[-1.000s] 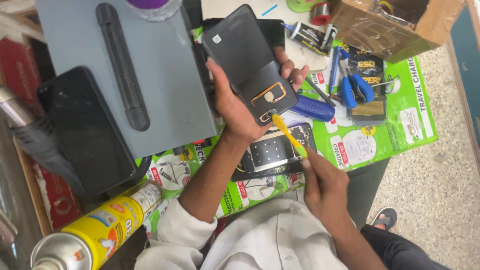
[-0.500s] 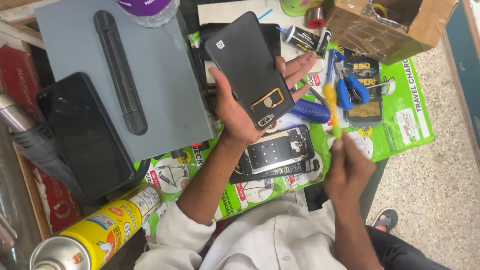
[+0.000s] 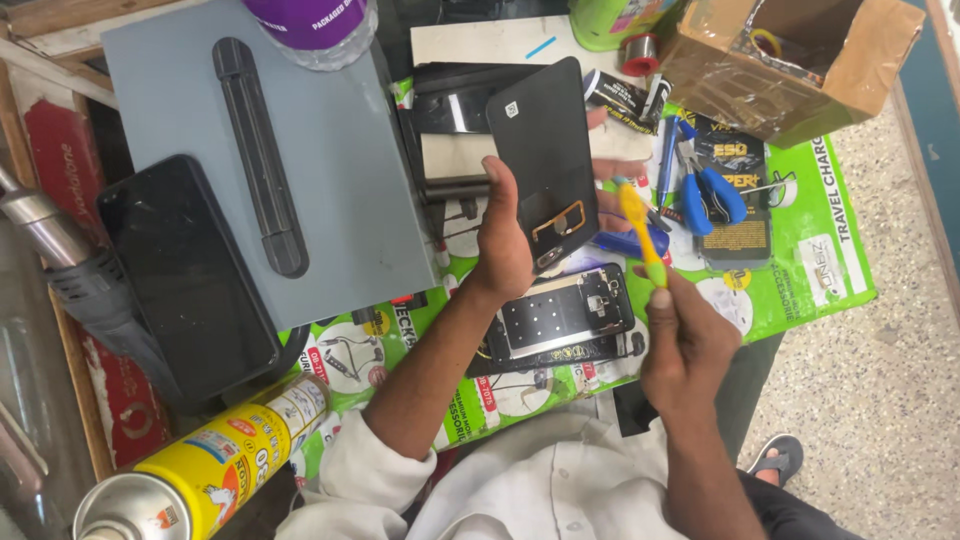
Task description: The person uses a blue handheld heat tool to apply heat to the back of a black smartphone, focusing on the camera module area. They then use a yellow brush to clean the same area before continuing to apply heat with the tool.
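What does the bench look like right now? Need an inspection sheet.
Surface: green printed sheet over the bench, crowded.
Job's things: black phone back cover upright in left hand; yellow toothbrush in right hand, head beside the cover's edge; opened phone body flat below.
Clutter: grey slab, dark phone, yellow spray can, heat gun, blue-handled pliers, cardboard box.
Grip: both hands closed on their items.
Cables: nothing seen.
Surroundings: speckled floor, sandalled foot.

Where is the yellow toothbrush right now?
In the head view, right of centre: the yellow toothbrush stands in the right hand, bristles beside the black phone back cover.
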